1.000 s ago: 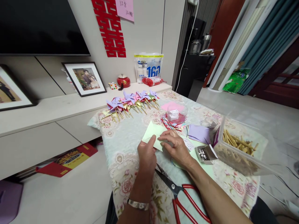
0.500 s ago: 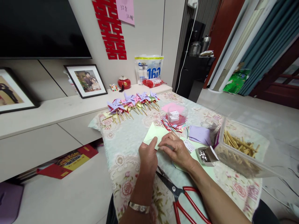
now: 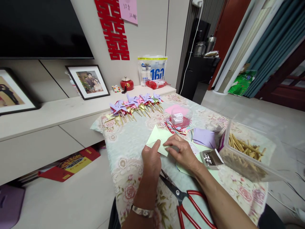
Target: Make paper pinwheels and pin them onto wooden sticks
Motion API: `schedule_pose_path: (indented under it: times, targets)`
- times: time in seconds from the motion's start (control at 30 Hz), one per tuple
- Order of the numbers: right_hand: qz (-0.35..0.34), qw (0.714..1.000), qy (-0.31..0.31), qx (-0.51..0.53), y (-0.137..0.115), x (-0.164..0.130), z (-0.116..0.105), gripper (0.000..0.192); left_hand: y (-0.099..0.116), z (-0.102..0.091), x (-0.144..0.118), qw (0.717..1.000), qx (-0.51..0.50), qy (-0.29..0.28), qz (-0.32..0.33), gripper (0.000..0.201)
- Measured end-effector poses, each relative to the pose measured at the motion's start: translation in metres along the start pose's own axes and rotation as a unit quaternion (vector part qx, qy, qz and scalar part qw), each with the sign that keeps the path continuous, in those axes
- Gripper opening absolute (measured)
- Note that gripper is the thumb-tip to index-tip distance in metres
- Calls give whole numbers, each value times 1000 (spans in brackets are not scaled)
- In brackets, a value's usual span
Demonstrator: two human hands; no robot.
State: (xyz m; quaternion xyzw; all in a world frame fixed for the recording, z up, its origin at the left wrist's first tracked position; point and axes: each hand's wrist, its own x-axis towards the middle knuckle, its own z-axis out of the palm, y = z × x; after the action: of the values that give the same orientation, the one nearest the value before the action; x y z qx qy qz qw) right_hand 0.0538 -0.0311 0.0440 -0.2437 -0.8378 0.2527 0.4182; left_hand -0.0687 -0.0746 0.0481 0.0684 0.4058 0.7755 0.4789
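A pale green square of paper with slits cut in from its corners is held above the table. My left hand pinches its near left edge, thumb on top. My right hand has thumb and fingertips closed on the paper's right side; whether something small is between them is hidden. Red-handled scissors lie on the cloth between my forearms. By my right wrist are a small box of shiny metal pins and more green paper sheets.
Several finished paper pinwheels on sticks lie at the table's far left. A clear round tub, purple paper squares and a plastic bin of gold sticks stand to the right. A white cabinet runs behind.
My right fingertips have shifted slightly right along the green paper, uncovering more of its lower edge. My left hand keeps its grip in nearly the same place.
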Motion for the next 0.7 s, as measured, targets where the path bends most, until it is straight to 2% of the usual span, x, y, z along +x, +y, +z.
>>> schedule_pose_path:
  times: [0.1, 0.17, 0.33, 0.43, 0.57, 0.7]
  targets:
    - [-15, 1000, -23, -9, -2, -1, 3, 31, 0, 1, -1, 1000, 2, 7, -1, 26]
    - [-21, 999, -31, -13, -4, -1, 3, 33, 0, 1, -2, 1000, 4, 7, 3, 25]
    - [-11, 999, -32, -7, -5, -1, 2, 14, -2, 1, -3, 1000, 21, -2, -7, 30]
    - [-1, 999, -33, 0, -5, 0, 1, 12, -3, 0, -3, 1000, 18, -19, -14, 36]
    - [30, 999, -17, 24, -10, 2, 0, 11, -3, 1, -4, 1000, 18, -19, -14, 39]
    - [90, 995, 1, 45, -16, 5, -1, 16, -4, 3, -5, 1000, 12, -22, -2, 42]
